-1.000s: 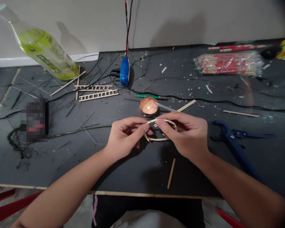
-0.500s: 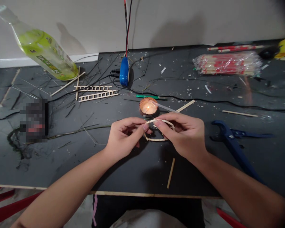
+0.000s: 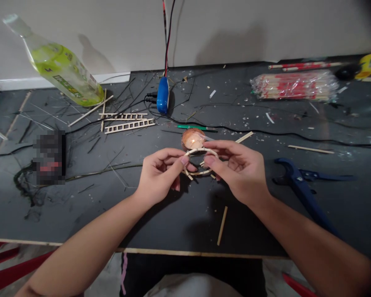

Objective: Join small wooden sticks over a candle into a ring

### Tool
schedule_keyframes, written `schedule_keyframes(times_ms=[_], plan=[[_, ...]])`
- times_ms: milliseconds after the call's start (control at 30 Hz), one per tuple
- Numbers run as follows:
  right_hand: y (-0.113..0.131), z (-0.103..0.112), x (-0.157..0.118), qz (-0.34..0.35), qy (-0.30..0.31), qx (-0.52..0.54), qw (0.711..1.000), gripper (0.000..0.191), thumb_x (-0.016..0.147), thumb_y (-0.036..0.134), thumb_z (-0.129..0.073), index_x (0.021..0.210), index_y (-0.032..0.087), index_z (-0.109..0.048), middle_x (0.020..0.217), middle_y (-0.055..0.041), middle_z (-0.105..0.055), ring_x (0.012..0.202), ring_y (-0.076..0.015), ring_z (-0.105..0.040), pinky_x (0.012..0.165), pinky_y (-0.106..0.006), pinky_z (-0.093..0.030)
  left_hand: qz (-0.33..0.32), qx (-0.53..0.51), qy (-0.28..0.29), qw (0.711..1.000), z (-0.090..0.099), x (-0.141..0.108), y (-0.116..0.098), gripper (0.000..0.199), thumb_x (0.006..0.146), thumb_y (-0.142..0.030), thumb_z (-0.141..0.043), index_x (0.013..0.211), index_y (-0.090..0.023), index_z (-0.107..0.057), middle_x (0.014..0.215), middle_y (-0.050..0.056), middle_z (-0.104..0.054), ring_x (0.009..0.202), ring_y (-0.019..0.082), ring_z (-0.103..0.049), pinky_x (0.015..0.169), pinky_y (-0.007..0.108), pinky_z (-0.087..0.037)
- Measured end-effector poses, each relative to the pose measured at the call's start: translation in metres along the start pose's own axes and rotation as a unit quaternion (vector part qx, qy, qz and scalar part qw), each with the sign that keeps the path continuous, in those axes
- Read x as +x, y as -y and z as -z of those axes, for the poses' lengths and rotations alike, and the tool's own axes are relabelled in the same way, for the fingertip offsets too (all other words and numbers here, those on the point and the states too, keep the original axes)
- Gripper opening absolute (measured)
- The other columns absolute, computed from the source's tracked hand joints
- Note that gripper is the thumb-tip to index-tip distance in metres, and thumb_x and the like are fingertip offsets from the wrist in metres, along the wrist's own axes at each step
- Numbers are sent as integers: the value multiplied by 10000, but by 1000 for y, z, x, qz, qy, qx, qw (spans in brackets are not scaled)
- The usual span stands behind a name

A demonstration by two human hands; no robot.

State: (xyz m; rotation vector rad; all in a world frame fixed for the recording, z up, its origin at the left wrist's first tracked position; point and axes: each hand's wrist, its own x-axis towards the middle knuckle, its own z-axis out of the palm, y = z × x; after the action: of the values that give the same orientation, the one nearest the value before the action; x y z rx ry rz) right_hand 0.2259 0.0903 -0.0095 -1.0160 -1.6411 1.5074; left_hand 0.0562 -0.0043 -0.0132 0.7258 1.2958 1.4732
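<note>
Nearest you, the pale front edge of the table [image 3: 80,246] runs below your forearms, and a short bamboo stick [image 3: 222,225] lies on the dark tabletop just beyond it, between your arms. Your left hand [image 3: 162,175] and right hand [image 3: 241,169] are raised over the table, close together but not touching, each pinching a bamboo ring [image 3: 202,150] between thumb and fingers. The ring sits between your hands, its long axis running left to right, with short stub ends poking out near your left fingertips. Its far arc lies at the near side of a lit candle in a copper-coloured cup [image 3: 193,139]; from this view you cannot tell whether they touch, and neither hand is clearly nearer the flame. Compared with the earlier frame, the ring has risen and moved farther, so it now overlaps the near rim of the cup in view, and your hands have shifted with it.

To the right lies a blue pipe cutter [image 3: 299,181]. Farther on, a green-handled tool [image 3: 198,128] lies just beyond the cup, and small bamboo ladders [image 3: 126,126] lie to the left. At the far side are a blue device [image 3: 163,95], a plastic-wrapped bundle of chopsticks [image 3: 295,85] and, at far left, a bottle of green liquid [image 3: 62,70].
</note>
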Motion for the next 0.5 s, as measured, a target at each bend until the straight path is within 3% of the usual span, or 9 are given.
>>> schedule_keyframes(times_ms=[200, 500], plan=[[1, 0, 2, -4, 0, -1, 1000, 198, 852, 349, -814, 984, 202, -794, 826, -42, -759, 616, -117, -638, 448, -207, -448, 33, -6, -12, 999, 4, 4, 0, 302, 889, -407, -800, 982, -140, -693, 820, 90, -818, 343, 68, -551, 324, 177, -405], [7, 2, 1, 2, -24, -12, 1000, 119, 869, 331, -798, 894, 215, -804, 663, -6, -694, 503, -93, -542, 431, -222, -390, 16, 7, -9, 1000, 4, 4, 0, 311, 886, -417, -805, 1003, -151, -693, 857, 92, -822, 363, 78, -572, 335, 198, -428]])
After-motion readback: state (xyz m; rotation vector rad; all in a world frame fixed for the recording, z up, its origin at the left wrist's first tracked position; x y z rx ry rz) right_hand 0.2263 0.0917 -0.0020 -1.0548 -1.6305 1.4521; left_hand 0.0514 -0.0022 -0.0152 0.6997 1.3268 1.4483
